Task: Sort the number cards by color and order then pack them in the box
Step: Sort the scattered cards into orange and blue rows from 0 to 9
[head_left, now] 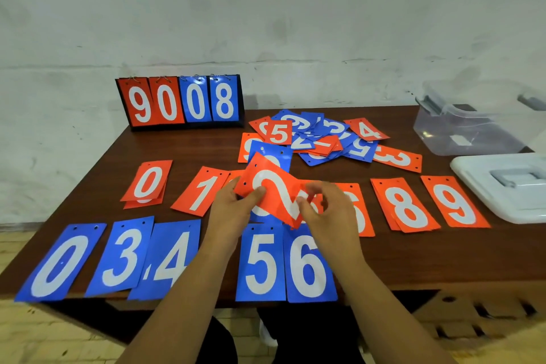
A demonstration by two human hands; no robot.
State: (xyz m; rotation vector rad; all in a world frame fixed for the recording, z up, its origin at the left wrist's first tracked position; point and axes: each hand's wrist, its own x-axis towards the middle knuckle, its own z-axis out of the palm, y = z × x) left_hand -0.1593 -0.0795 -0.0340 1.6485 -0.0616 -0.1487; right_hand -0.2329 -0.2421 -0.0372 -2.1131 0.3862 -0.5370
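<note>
Two rows of sorted cards lie on the brown table [124, 145] before me: orange 0, 1, 8, 9 in the far row, blue 0, 3, 4, 5, 6 in the near row. The scoreboard stand [180, 102] reads 9008 at the back edge. The clear box [461, 133] and its white lid [502, 186] sit at right, near the unsorted pile [322, 139]. My left hand [233, 205] and right hand [322, 204] both pinch the orange 2 card [274, 189], fingers closed on its opposite edges, holding it tilted above the rows.
</note>
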